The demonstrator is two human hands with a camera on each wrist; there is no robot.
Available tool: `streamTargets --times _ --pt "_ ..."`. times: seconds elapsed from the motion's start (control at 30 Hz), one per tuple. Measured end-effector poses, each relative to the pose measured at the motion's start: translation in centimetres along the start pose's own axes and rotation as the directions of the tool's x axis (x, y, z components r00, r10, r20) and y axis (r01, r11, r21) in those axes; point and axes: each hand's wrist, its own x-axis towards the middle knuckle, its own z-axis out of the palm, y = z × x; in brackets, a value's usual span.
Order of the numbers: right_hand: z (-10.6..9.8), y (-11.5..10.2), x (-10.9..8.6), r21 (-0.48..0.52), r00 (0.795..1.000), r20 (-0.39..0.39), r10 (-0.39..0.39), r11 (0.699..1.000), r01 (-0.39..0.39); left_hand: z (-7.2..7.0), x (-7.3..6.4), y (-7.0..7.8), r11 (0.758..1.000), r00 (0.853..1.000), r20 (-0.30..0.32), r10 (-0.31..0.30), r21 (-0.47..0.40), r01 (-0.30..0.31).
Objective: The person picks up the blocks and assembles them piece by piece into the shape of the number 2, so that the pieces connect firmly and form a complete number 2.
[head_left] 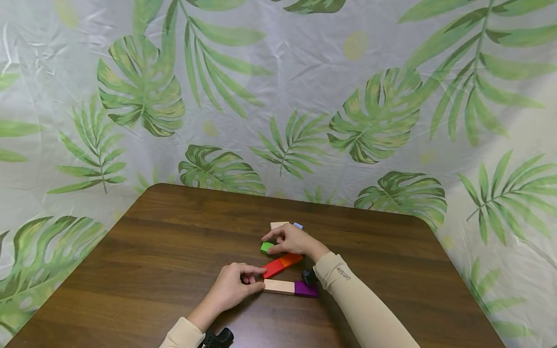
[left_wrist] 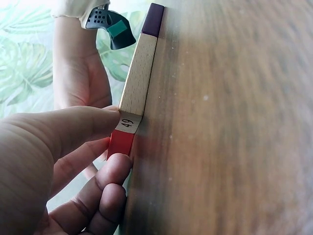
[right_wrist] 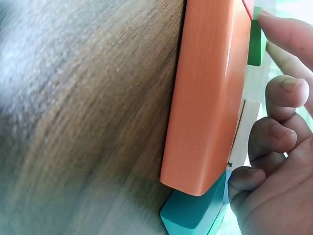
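With thumb and index finger my right hand (head_left: pixel 290 239) pinches a small green block (head_left: pixel 266 248); its other fingers are bent in the right wrist view. My left hand (head_left: pixel 232 287) touches the left ends of two bars with a fairly straight thumb and index finger. The thumb is at a natural wood block (left_wrist: pixel 136 73) marked 49, the index finger at a red block (head_left: pixel 273 268). A purple block (head_left: pixel 306 289) continues the wood one. An orange block (head_left: pixel 290 260) continues the red one at a slant, under the right hand in the head view.
Behind the right hand lie another pale wood block (head_left: pixel 279 225) and a blue block (head_left: pixel 298 225), partly hidden. A teal block (right_wrist: pixel 190 208) shows past the orange one in the right wrist view. The brown wooden table (head_left: pixel 174 241) ends at a leaf-patterned curtain (head_left: pixel 304 96).
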Motion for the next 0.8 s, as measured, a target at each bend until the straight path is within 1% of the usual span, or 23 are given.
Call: streamTargets --times 0.23,0.37,0.5,0.8 --pt "0.06 0.03 0.02 -0.051 0.998 -0.054 0.029 0.998 -0.032 0.02 0.02 0.00 1.000 1.000 -0.003 0.000 -0.006 0.000" --pt "0.17 -0.03 0.13 -0.082 0.997 -0.069 0.030 0.996 -0.036 0.03 0.04 -0.02 1.000 1.000 -0.001 -0.005 -0.002 0.005" --pt "0.23 0.02 0.27 -0.090 0.996 -0.081 0.040 0.995 -0.047 0.01 0.03 -0.06 1.000 1.000 0.000 -0.005 0.006 0.005" --pt "0.47 0.14 0.44 -0.063 0.992 -0.106 0.075 0.995 -0.082 0.07 0.14 -0.34 1.000 1.000 -0.001 0.002 0.016 -0.002"
